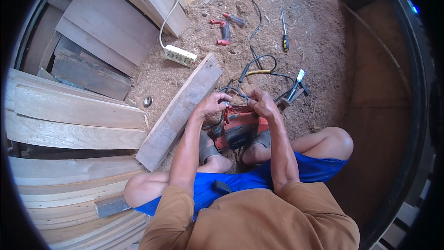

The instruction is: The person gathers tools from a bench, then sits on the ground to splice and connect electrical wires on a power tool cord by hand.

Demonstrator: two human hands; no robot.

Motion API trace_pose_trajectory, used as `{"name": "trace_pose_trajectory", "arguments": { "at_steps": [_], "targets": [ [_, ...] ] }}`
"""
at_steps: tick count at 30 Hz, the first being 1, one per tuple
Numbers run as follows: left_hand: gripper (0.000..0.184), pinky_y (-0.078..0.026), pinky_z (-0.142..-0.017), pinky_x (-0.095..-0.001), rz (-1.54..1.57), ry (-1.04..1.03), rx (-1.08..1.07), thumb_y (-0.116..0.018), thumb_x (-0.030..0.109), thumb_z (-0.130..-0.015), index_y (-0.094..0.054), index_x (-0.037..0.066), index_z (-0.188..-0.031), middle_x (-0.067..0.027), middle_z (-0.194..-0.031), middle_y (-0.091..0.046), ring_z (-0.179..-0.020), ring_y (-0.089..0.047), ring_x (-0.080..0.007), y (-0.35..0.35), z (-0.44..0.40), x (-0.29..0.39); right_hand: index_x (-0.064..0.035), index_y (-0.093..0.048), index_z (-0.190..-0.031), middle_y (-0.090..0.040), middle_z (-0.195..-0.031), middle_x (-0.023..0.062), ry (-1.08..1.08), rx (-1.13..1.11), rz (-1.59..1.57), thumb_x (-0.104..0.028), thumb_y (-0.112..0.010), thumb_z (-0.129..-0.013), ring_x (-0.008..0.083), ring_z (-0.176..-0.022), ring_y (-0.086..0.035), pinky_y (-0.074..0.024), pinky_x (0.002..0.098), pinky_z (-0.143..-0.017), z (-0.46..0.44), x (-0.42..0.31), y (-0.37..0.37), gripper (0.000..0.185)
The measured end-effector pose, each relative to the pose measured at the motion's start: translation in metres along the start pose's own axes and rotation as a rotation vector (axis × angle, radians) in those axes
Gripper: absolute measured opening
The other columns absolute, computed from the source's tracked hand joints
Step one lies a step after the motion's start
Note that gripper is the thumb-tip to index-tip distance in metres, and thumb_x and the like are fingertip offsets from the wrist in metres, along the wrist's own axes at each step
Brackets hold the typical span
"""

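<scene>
A red and black power tool (pixel 241 127), which looks like an electric planer, sits between my feet with its upper part opened and thin wires showing. My left hand (pixel 215 104) is closed in a pinch over the tool's top left; the small bit in its fingertips is hard to make out. My right hand (pixel 262 103) pinches a thin wire at the top right of the tool. Between the hands an orange wire (pixel 236 94) shows beside the black power cord (pixel 242 75). A loose red and black handle piece (pixel 224 32) lies on the ground ahead.
Beyond the tool lie a screwdriver (pixel 285 37), another screwdriver (pixel 235 19) and a tool with a pale blade (pixel 296 85). A wooden beam (pixel 180 111) lies at my left, near a white power strip (pixel 180 56) and a tape roll (pixel 147 101). Stacked boards (pixel 78 129) line the left side.
</scene>
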State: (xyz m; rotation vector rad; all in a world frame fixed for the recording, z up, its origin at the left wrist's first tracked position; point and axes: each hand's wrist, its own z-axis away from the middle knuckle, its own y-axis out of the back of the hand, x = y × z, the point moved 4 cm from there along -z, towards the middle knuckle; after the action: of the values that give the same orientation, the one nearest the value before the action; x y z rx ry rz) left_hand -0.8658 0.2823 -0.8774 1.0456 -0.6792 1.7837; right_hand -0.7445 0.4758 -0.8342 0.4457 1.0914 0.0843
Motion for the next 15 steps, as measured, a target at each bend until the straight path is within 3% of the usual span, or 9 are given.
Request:
{"name": "trace_pose_trajectory", "arguments": {
  "at_steps": [7,10,15],
  "targets": [
    [0.041,-0.05,-0.087,-0.0233,0.017,0.031,-0.006,-0.056,-0.004,-0.083,-0.068,0.0,-0.122,-0.0021,-0.106,-0.071,-0.094,-0.063,-0.0086,0.002,-0.004,-0.01,0.0025,-0.067,-0.107,-0.069,-0.086,0.0055,-0.038,-0.025,-0.015,-0.005,-0.068,-0.088,0.013,-0.076,-0.063,-0.0512,0.0314,-0.064,0.0,-0.001,-0.001,0.021],
    [0.041,-0.05,-0.091,-0.0235,0.003,-0.053,-0.004,-0.057,-0.005,-0.083,-0.068,-0.001,-0.122,-0.0039,-0.109,-0.071,-0.098,-0.064,-0.0092,0.004,-0.006,-0.011,0.0027,-0.067,-0.108,-0.069,-0.086,0.0054,-0.056,-0.033,-0.004,-0.003,-0.068,-0.087,0.0131,-0.078,-0.063,-0.0514,0.0311,-0.065,0.001,-0.004,0.0,0.022],
    [0.041,-0.05,-0.096,-0.0253,0.086,-0.024,-0.017,-0.057,-0.008,-0.084,-0.067,-0.001,-0.123,-0.0053,-0.112,-0.07,-0.103,-0.065,-0.0112,0.002,-0.004,-0.007,0.0028,-0.066,-0.108,-0.069,-0.086,0.0064,-0.023,-0.021,-0.021,-0.004,-0.068,-0.085,0.0144,-0.076,-0.064,-0.0518,0.032,-0.064,-0.005,0.007,-0.003,0.024]
  ]
}}
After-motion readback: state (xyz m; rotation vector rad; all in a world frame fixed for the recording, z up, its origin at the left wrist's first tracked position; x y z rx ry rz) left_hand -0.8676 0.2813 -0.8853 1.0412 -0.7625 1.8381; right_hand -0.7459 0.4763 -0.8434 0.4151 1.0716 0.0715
